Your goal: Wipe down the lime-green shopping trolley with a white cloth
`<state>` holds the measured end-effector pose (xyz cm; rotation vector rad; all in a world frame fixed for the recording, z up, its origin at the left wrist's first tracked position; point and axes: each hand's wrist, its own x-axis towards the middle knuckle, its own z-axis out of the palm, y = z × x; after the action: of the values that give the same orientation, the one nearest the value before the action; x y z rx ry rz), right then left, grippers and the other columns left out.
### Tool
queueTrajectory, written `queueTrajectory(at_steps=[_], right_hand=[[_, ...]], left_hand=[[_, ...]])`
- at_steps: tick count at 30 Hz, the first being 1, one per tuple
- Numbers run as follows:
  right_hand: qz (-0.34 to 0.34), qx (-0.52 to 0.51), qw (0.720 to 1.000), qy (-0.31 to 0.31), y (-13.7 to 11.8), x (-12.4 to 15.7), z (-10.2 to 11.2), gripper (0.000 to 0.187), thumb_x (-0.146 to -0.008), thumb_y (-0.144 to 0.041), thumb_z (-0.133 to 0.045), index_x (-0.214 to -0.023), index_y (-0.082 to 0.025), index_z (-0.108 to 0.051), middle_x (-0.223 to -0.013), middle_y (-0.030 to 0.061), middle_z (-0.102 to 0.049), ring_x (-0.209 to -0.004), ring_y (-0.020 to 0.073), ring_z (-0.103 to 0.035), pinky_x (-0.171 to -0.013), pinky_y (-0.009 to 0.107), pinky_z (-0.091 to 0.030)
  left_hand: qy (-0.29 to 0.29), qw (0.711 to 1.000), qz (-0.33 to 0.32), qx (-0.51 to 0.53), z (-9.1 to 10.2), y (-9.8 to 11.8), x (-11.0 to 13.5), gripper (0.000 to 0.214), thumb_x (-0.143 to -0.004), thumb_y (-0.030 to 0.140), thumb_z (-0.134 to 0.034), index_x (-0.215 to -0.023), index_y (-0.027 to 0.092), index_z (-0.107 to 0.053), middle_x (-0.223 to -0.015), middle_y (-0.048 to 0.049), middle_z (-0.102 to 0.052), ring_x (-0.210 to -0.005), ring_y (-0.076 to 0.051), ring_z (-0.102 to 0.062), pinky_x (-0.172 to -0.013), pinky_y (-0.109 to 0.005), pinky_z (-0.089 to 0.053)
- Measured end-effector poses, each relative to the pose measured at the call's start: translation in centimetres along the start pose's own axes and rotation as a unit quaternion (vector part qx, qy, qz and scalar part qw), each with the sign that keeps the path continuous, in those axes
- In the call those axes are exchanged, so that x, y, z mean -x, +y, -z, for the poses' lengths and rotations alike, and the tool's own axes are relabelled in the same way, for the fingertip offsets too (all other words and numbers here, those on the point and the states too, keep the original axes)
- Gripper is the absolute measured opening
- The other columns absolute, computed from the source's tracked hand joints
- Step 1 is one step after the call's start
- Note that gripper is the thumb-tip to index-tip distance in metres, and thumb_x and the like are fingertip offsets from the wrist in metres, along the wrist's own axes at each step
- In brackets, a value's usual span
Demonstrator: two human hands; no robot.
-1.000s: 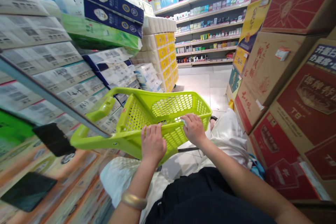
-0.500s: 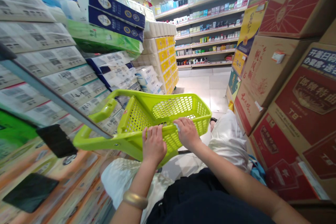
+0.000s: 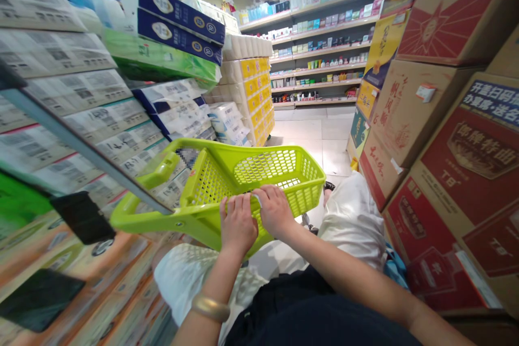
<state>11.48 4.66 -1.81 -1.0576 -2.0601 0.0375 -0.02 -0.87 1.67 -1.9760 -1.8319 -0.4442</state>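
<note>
A yellow-green plastic shopping cart [image 3: 198,225] with a perforated basket stands crosswise in front of me, close to my knees. My left hand [image 3: 239,225] has its fingers hooked over the near rim, a gold-coloured bangle [image 3: 211,307] on that wrist. Right beside it, nearly touching, my right hand [image 3: 275,212] is closed over the same rim. A small white bit shows at the fingers of the right hand; what it is I cannot make out. Inside the basket, the mesh floor shows in part.
Stacked paper packs [image 3: 81,92] rise on the left, with blue boxes [image 3: 178,24] on top. Printed cartons [image 3: 421,102] line the right side. A tiled floor [image 3: 320,130] leads to stocked shelves [image 3: 320,51]. A metal bar [image 3: 93,151] crosses the left; a dark phone-like slab [image 3: 83,217] is near it.
My right hand has slid left along the cart's rim, up against my left hand. The left hand keeps its place. The cart has hardly shifted.
</note>
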Motion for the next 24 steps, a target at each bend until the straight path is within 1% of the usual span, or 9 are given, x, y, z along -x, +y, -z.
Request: queueTrajectory(at_steps=[3,6,8,10,11,15,17,20,24], right_hand=[[-0.009,0.005,1.0,0.001,2.1,0.6,1.0,0.04,-0.083,-0.006,-0.047,-0.116,-0.022,-0.061,-0.113,0.0086,-0.059,-0.105,0.0221,-0.049,-0.096,0.036,-0.039],[-0.062,0.028,0.997,0.022,4.9,1.1,2.2,0.04,-0.08,-0.003,-0.046,-0.113,-0.021,-0.062,-0.109,0.009,-0.06,-0.104,0.0227,-0.05,-0.096,0.037,-0.038],[-0.096,0.041,0.994,0.035,5.6,1.0,2.6,0.04,-0.078,-0.002,-0.046,-0.111,-0.019,-0.063,-0.108,0.0095,-0.06,-0.104,0.0235,-0.05,-0.097,0.038,-0.038],[-0.118,0.042,0.991,0.042,5.0,0.7,2.4,0.039,-0.078,-0.002,-0.047,-0.109,-0.019,-0.063,-0.107,0.0102,-0.061,-0.103,0.0243,-0.05,-0.097,0.039,-0.038],[-0.116,0.036,0.992,0.04,4.2,0.5,2.2,0.038,-0.077,-0.002,-0.048,-0.108,-0.018,-0.063,-0.106,0.0103,-0.061,-0.102,0.0244,-0.05,-0.096,0.039,-0.038],[-0.027,-0.024,0.999,-0.006,0.5,-0.6,1.0,0.038,-0.078,-0.005,-0.05,-0.11,-0.021,-0.062,-0.108,0.0089,-0.06,-0.102,0.0228,-0.05,-0.094,0.036,-0.04],[0.003,-0.039,0.999,-0.028,0.0,-0.9,0.9,0.038,-0.079,-0.006,-0.05,-0.112,-0.021,-0.061,-0.11,0.008,-0.06,-0.103,0.0221,-0.05,-0.093,0.035,-0.041],[-0.012,-0.019,0.999,-0.029,1.5,-0.5,1.5,0.038,-0.079,-0.006,-0.05,-0.112,-0.02,-0.061,-0.109,0.0077,-0.061,-0.101,0.0223,-0.051,-0.092,0.035,-0.04],[-0.089,0.027,0.996,0.006,4.2,0.3,2.4,0.035,-0.08,-0.005,-0.049,-0.109,-0.019,-0.062,-0.105,0.0078,-0.062,-0.1,0.0231,-0.052,-0.092,0.037,-0.038]], left_hand=[[0.001,1.0,0.0,-0.001,-0.1,-0.2,0.1,0.052,-0.074,0.013,-0.051,-0.126,0.013,-0.053,-0.115,-0.0131,-0.063,-0.117,-0.029,-0.049,-0.114,-0.048,-0.021],[0.003,1.0,0.004,0.001,-0.1,-0.1,0.1,0.052,-0.073,0.013,-0.051,-0.125,0.014,-0.053,-0.115,-0.0133,-0.062,-0.118,-0.029,-0.049,-0.114,-0.048,-0.021],[0.002,1.0,0.007,0.004,-0.1,0.1,0.1,0.051,-0.074,0.013,-0.051,-0.125,0.014,-0.054,-0.115,-0.0132,-0.062,-0.117,-0.029,-0.049,-0.114,-0.047,-0.021],[0.001,1.0,0.009,0.008,-0.1,0.3,0.0,0.051,-0.073,0.014,-0.051,-0.124,0.014,-0.054,-0.115,-0.0132,-0.062,-0.117,-0.029,-0.049,-0.114,-0.048,-0.021],[0.0,1.0,0.01,0.01,-0.1,0.3,0.0,0.052,-0.073,0.013,-0.051,-0.125,0.014,-0.053,-0.115,-0.0132,-0.062,-0.118,-0.029,-0.049,-0.114,-0.048,-0.021],[-0.002,1.0,0.007,0.006,-0.1,0.3,-0.1,0.053,-0.072,0.013,-0.052,-0.125,0.014,-0.053,-0.116,-0.0133,-0.062,-0.118,-0.029,-0.049,-0.113,-0.048,-0.022],[-0.002,1.0,0.004,0.002,-0.1,0.2,-0.1,0.053,-0.072,0.013,-0.052,-0.125,0.013,-0.053,-0.115,-0.0132,-0.062,-0.117,-0.029,-0.05,-0.113,-0.047,-0.021],[-0.007,1.0,0.0,0.002,0.1,0.0,0.0,0.052,-0.073,0.012,-0.051,-0.125,0.013,-0.052,-0.115,-0.0124,-0.062,-0.117,-0.028,-0.049,-0.114,-0.046,-0.021],[-0.01,1.0,0.003,0.012,0.1,0.2,-0.1,0.053,-0.072,0.012,-0.052,-0.125,0.014,-0.052,-0.116,-0.0122,-0.062,-0.118,-0.028,-0.049,-0.114,-0.047,-0.021]])
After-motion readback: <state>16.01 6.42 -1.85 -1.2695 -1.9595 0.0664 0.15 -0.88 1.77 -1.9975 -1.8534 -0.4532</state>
